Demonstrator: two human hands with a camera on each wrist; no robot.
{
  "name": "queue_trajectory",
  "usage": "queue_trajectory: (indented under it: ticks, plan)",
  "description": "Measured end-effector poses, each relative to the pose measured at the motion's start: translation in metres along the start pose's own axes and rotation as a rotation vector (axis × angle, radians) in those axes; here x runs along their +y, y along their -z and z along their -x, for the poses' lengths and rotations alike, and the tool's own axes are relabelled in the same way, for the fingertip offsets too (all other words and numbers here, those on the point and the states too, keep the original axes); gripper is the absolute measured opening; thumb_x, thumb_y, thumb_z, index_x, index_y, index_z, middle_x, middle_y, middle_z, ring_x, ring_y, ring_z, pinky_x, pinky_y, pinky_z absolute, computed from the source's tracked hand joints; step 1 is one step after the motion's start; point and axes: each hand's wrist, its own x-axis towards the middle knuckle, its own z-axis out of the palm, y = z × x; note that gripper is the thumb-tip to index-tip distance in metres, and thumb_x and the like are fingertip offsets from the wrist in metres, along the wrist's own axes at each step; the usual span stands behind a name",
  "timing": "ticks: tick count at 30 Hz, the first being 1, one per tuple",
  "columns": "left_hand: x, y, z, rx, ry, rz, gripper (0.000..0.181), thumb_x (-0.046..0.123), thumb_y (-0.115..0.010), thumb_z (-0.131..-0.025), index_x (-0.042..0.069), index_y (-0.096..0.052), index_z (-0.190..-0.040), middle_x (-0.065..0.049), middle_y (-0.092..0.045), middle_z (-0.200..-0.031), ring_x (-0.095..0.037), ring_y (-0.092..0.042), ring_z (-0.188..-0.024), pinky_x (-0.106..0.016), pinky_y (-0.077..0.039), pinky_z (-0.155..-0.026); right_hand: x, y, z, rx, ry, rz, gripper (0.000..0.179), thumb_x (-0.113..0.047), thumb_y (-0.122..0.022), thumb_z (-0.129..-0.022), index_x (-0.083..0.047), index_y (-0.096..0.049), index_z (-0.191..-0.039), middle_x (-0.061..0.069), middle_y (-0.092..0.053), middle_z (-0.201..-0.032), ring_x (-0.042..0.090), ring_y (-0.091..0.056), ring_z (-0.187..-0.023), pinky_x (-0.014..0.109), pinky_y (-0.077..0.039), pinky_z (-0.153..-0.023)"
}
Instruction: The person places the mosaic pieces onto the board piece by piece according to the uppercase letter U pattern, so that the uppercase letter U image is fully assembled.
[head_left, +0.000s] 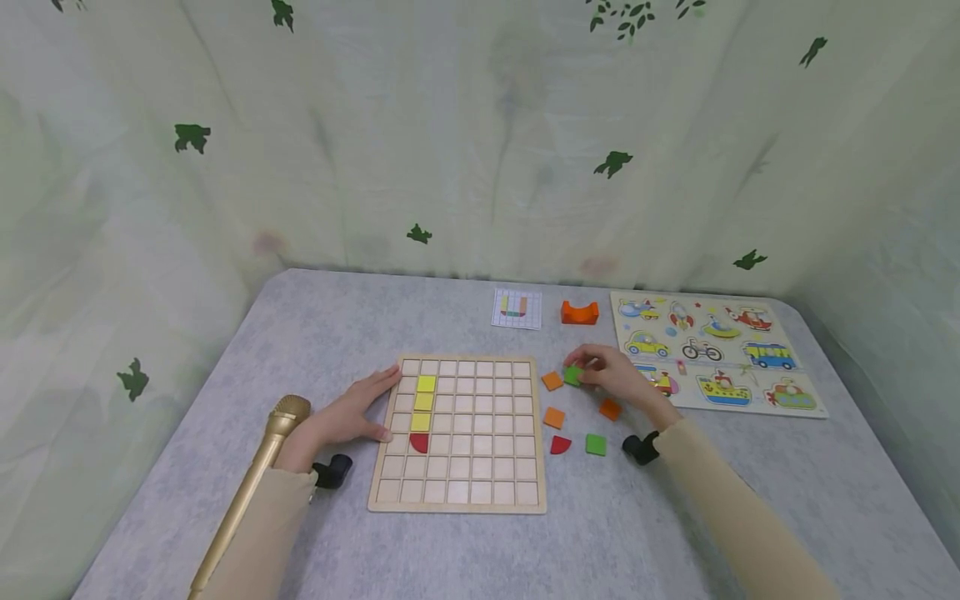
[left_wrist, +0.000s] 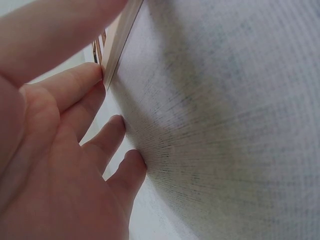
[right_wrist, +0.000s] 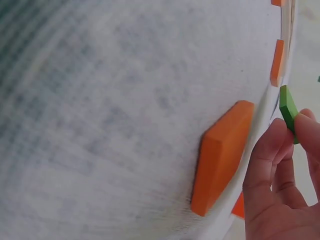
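Head: board (head_left: 481, 437) on grey table (head_left: 450, 554), curtain (head_left: 450, 150) behind.

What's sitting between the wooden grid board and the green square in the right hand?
One orange square: the head view shows it between the grid board and the green square pinched by the right hand.

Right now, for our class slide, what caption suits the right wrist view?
The right hand pinches a green tile, with orange tiles on the tabletop.
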Motion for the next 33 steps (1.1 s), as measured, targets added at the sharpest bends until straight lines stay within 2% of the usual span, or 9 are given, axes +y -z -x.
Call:
queue_trajectory:
  ticks: [5, 15, 22, 30, 33]
  plan:
    - [-0.001, 0.000, 0.000, -0.002, 0.000, 0.000, 0.094, 0.019, -0.079, -0.077, -0.007, -0.024, -0.148, -0.024, -0.016, -0.155, -0.048, -0.007, -0.139, -0.063, -0.011, -0.108, -0.003, 0.000, 0.003, -0.005, 0.025, -0.067, 0.022, 0.002, -0.056, -0.093, 0.005, -0.062, -0.113, 0.019, -0.058, -0.108, 0.029, -0.054, -0.089, 0.039, -0.051, -0.072]
    - [0.000, 0.000, 0.000, -0.004, 0.005, -0.007, 0.093, 0.019, -0.079, -0.077, -0.007, -0.024, -0.148, -0.024, -0.016, -0.155, -0.048, -0.007, -0.139, -0.063, -0.012, -0.108, -0.023, -0.013, 0.004, -0.076, 0.078, -0.131, 0.021, 0.002, -0.057, -0.091, 0.005, -0.063, -0.111, 0.015, -0.059, -0.102, 0.028, -0.057, -0.084, 0.032, -0.052, -0.074]
    - [0.001, 0.000, -0.001, -0.008, 0.002, -0.009, 0.093, 0.019, -0.078, -0.078, -0.007, -0.023, -0.148, -0.024, -0.015, -0.155, -0.048, -0.007, -0.139, -0.063, -0.011, -0.108, -0.034, -0.034, 0.000, -0.138, 0.119, -0.146, 0.020, 0.001, -0.058, -0.090, 0.004, -0.064, -0.109, 0.012, -0.058, -0.094, 0.026, -0.056, -0.081, 0.032, -0.054, -0.072]
    - [0.001, 0.001, -0.002, -0.011, 0.004, -0.009, 0.092, 0.018, -0.078, -0.078, -0.007, -0.024, -0.148, -0.024, -0.015, -0.155, -0.048, -0.006, -0.139, -0.063, -0.011, -0.108, -0.057, -0.064, 0.003, -0.221, 0.118, -0.163, 0.020, 0.002, -0.057, -0.090, 0.000, -0.066, -0.108, 0.009, -0.058, -0.096, 0.023, -0.055, -0.083, 0.034, -0.051, -0.074]
    - [0.001, 0.001, -0.002, -0.012, 0.007, -0.009, 0.093, 0.019, -0.078, -0.078, -0.007, -0.024, -0.148, -0.024, -0.015, -0.155, -0.048, -0.006, -0.139, -0.063, -0.011, -0.108, -0.059, -0.077, -0.001, -0.248, 0.128, -0.159, 0.021, 0.002, -0.057, -0.089, -0.004, -0.066, -0.106, 0.006, -0.059, -0.095, 0.021, -0.057, -0.081, 0.033, -0.051, -0.074]
